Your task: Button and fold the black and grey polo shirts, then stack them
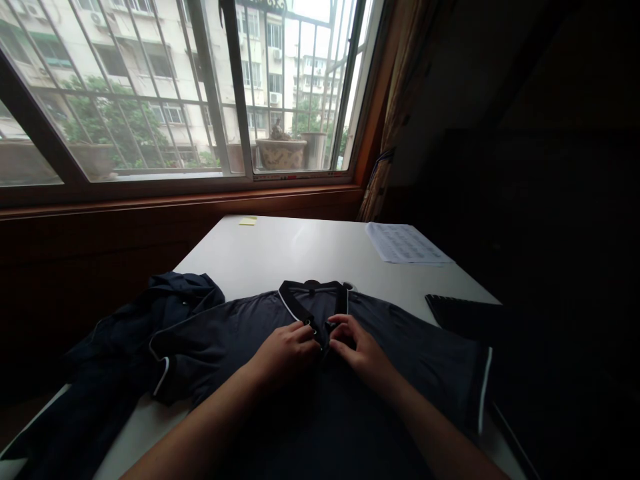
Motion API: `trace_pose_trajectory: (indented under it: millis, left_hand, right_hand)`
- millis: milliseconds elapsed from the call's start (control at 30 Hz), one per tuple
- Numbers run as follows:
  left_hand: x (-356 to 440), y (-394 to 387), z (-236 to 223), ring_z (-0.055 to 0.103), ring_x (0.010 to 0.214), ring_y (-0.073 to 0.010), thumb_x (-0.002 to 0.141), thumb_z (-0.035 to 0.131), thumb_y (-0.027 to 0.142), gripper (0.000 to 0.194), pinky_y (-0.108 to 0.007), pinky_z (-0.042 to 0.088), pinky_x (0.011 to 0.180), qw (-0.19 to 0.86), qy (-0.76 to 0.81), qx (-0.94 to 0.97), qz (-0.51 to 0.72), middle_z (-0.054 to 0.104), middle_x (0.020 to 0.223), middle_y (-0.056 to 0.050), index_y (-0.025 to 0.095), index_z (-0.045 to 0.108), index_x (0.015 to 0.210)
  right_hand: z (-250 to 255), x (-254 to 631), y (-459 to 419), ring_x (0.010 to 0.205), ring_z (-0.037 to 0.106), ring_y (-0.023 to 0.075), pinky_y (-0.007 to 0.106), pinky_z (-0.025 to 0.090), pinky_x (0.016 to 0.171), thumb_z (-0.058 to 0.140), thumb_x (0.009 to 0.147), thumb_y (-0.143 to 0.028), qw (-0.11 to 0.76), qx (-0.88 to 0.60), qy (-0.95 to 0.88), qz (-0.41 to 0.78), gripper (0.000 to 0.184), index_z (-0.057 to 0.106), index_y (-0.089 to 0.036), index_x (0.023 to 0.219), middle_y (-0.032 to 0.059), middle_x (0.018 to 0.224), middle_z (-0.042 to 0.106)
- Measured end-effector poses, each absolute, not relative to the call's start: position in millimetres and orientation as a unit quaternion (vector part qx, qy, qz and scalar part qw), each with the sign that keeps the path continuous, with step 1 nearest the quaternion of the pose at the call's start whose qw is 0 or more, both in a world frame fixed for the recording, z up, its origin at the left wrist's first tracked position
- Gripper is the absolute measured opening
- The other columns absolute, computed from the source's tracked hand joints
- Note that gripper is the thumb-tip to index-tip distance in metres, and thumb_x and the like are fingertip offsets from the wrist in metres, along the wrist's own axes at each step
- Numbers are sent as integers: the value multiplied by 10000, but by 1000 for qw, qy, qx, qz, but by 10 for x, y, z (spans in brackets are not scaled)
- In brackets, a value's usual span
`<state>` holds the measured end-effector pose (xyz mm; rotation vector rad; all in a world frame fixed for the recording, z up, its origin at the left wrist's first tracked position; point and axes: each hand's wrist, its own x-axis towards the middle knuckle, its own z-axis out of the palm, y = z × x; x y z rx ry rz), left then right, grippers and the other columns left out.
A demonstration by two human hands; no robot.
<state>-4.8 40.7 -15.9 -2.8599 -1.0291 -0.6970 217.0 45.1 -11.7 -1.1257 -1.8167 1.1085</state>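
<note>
left hand [289, 352] + right hand [364, 353] got their fingers pinching a dark grey, black-collared fabric polo [240, 330], frame's lower centre

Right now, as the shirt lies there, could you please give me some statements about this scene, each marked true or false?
1. The left hand and right hand are both at the front opening of the dark shirt. True.
2. The shirt's collar is at the end nearest the person. False: it is at the far end.
3. Bunched dark cloth lies at the left side of the shirt. True.
4. The yellow note is stuck on the shirt. False: it is by the far left corner of the white table.
5. Printed sheets lie on the far right part of the table. True.
</note>
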Motion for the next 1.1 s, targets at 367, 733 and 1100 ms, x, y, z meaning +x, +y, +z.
trace_pose_trajectory:
  millis: [367,733,1100]
  left_hand:
    - [-57,423,-182,559,808,-157,969,533,197,147,-263,504,746,-45,-335,-905,-257,626,882,-34,207,664,902]
    - [-60,420,-178,572,838,-169,953,567,199,107,-272,500,756,-55,-347,-898,-266,646,920,-34,206,656,894]
    - [-104,494,-251,625,796,-149,897,691,231,76,-249,497,747,-194,-351,-857,-323,661,857,-29,200,739,847]
  right_hand:
    - [-99,2159,423,935,623,216,349,491,862,697,802,-181,316,-415,-795,310,96,664,-242,868,25,930,659]
    - [-63,2127,357,808,592,184,330,453,781,616,851,-169,267,-420,-829,253,90,613,-238,909,8,866,625]
    - [-35,1954,185,831,546,208,339,349,751,665,840,-335,202,-506,-830,120,165,547,-219,833,16,877,609]
